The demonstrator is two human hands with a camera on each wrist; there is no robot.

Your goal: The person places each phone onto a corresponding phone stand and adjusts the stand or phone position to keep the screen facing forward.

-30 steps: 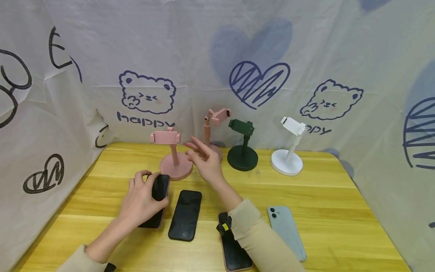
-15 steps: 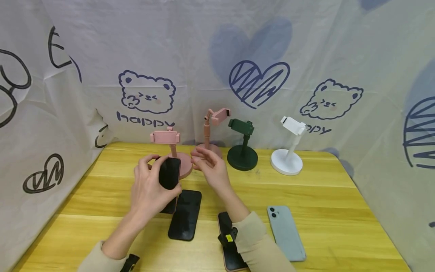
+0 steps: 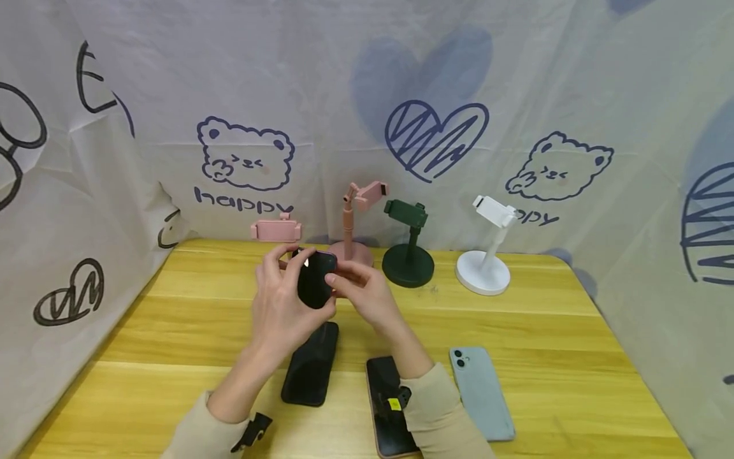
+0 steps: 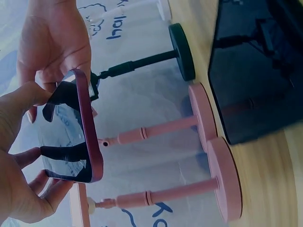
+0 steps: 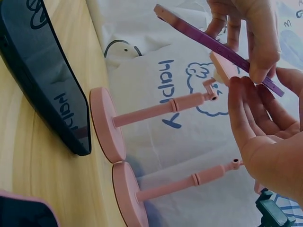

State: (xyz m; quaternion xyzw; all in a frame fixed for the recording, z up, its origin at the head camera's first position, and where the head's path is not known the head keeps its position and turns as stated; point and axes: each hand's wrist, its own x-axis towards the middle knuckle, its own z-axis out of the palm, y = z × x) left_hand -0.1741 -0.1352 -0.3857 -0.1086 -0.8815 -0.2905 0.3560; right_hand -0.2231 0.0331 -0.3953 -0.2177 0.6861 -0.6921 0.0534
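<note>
My left hand (image 3: 281,306) grips a dark-screened smartphone (image 3: 313,284) raised above the table, fingers on its far left edge and thumb low on the right. In the right wrist view the phone's purple-pink side (image 5: 203,39) shows edge-on. My right hand (image 3: 369,298) pinches the phone's right edge, thumb on the screen side and fingers behind. Just behind both hands stands a pink phone stand (image 3: 276,231), its base and post mostly hidden by them in the head view. A second pink stand (image 3: 348,220) rises beyond my right fingers.
A green phone stand (image 3: 408,255) and a white one (image 3: 483,271) stand farther right along the back. On the table (image 3: 550,357) lie a black phone (image 3: 309,379), a pink-edged phone (image 3: 383,389) partly under the right wrist, and a pale blue phone (image 3: 482,395) face down.
My left hand has lifted the smartphone off the table and carried it right and toward the stands. The right hand has drawn back slightly and taken hold of the phone's right edge.
</note>
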